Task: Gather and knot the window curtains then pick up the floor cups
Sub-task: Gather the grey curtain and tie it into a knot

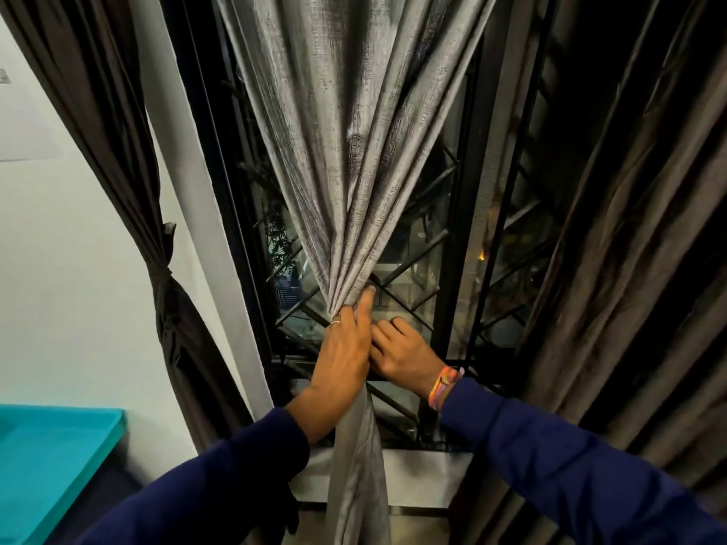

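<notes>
A grey textured curtain hangs in front of the window and is bunched into a narrow neck at mid-height. My left hand, with a ring on one finger, is wrapped around that neck. My right hand, with coloured bands on the wrist, sits just behind and to the right of the bunch, fingers curled against the fabric. Below my hands the curtain's tail falls straight down. No cups are in view.
A dark brown curtain at the left is tied in a knot. Another dark curtain hangs loose at the right. Black window frame and grille stand behind. A turquoise surface sits at lower left.
</notes>
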